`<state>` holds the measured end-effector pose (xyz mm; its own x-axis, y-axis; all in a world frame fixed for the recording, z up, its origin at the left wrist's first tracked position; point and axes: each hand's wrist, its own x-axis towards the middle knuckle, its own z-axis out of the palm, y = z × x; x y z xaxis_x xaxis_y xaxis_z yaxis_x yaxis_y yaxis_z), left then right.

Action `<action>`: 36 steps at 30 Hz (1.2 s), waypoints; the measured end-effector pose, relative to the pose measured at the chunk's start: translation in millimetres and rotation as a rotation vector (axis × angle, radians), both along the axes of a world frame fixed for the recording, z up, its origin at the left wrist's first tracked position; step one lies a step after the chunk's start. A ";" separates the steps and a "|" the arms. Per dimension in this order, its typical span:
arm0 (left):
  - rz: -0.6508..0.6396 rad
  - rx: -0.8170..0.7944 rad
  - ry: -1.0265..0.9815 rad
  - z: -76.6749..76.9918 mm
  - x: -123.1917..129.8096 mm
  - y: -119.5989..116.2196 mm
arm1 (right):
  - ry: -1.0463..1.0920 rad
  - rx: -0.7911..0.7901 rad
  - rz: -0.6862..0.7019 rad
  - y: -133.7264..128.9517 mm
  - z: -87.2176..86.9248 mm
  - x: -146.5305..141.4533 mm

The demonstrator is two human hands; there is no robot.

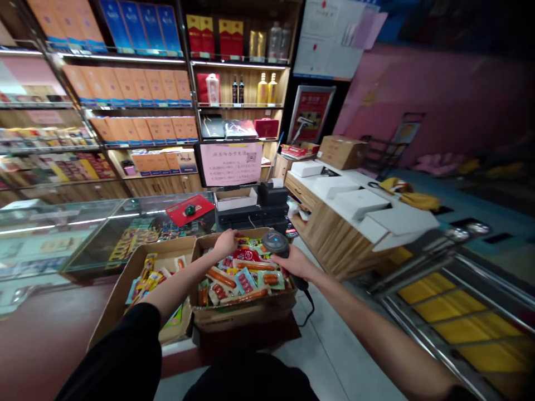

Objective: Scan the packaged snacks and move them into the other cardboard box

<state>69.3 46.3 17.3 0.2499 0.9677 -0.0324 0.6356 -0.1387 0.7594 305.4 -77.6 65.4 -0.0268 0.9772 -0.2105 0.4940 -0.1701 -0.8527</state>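
My right hand [297, 263] is wrapped round the handle of a black barcode scanner [276, 243], held over the right side of a cardboard box [246, 320]. Sausage packets [246, 280] and other small wrapped snacks fill this box. At its back left, my left hand [226, 244] has its fingers closed and pointing right, close to a yellow packet; what they grip, if anything, is hidden. A second cardboard box [115, 303] with fewer snack packets [151, 281] stands directly left, partly covered by my left arm. The scanner's cable [310, 309] hangs below my right hand.
Behind the boxes are a receipt printer [272, 194] and a screen with a pink notice [229, 163]. A glass display counter [96, 223] runs left, bearing a red mat [190, 210]. White boxes [355, 204] sit on a wooden cabinet at right, near a metal rack [401, 312].
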 end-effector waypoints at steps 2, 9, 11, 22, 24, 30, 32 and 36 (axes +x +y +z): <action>-0.040 0.072 0.167 -1.8 0.7 8.4 | 0.016 0.003 -0.041 -3.9 -2.6 1.4; -0.096 0.050 0.418 -18.3 -0.5 31.0 | 0.007 -0.018 -0.121 -10.6 -12.2 3.3; -0.107 0.061 0.406 -21.0 -0.3 32.7 | 0.006 -0.030 -0.117 -11.0 -13.2 2.8; -0.056 0.089 0.346 -25.4 12.9 28.3 | -0.024 -0.013 -0.003 1.5 -24.1 2.3; -0.049 0.090 0.333 -26.3 12.5 24.5 | -0.030 -0.004 0.029 3.0 -24.7 5.0; 0.069 0.136 0.206 -20.0 -5.2 7.3 | -0.056 -0.021 0.125 1.7 -16.2 15.6; 0.230 0.078 0.058 -15.3 -12.1 -0.1 | -0.064 -0.022 0.162 0.9 -13.7 16.8; 0.488 -0.224 -0.520 -5.6 -18.8 -21.7 | -0.038 -0.029 0.240 -2.1 -8.0 10.8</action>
